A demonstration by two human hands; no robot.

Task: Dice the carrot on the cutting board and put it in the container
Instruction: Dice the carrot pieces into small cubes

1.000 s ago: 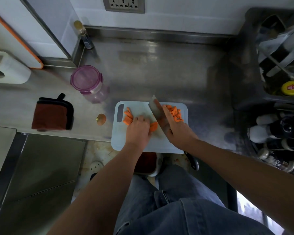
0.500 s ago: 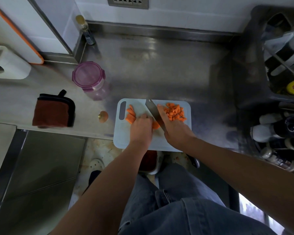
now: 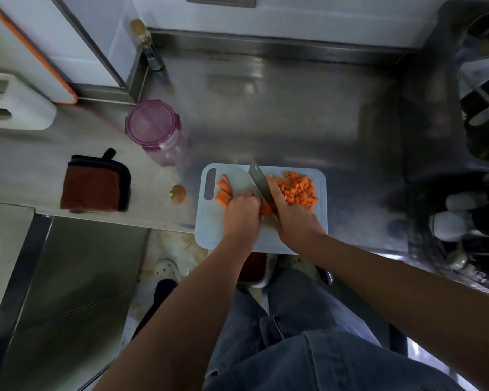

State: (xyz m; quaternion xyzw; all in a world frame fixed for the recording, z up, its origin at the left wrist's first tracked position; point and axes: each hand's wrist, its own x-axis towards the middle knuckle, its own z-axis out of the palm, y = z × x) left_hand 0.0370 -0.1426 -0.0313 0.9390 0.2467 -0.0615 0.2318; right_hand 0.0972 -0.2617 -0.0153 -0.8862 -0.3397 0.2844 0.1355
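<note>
A pale cutting board (image 3: 209, 235) lies at the counter's front edge. Carrot sticks (image 3: 224, 191) sit at its left, and a heap of diced carrot (image 3: 297, 189) lies at its right. My left hand (image 3: 242, 214) holds down a bunch of carrot sticks (image 3: 265, 210) in the middle of the board, fingers curled over them. My right hand (image 3: 294, 214) grips a knife (image 3: 259, 182) by the handle, forefinger along the blade, which stands right beside my left fingers. A purple-lidded container (image 3: 153, 127) stands shut, behind and to the left of the board.
A carrot end (image 3: 178, 194) lies left of the board. Further left is a folded brown cloth (image 3: 94, 184). A small bottle (image 3: 147, 45) stands in the back corner. A dark rack (image 3: 469, 108) with bottles fills the right side. The steel counter (image 3: 280, 108) stretches behind the board.
The knife blade has come down from a raised tilt to the carrot next to my left fingers. The diced heap at the right has grown.
</note>
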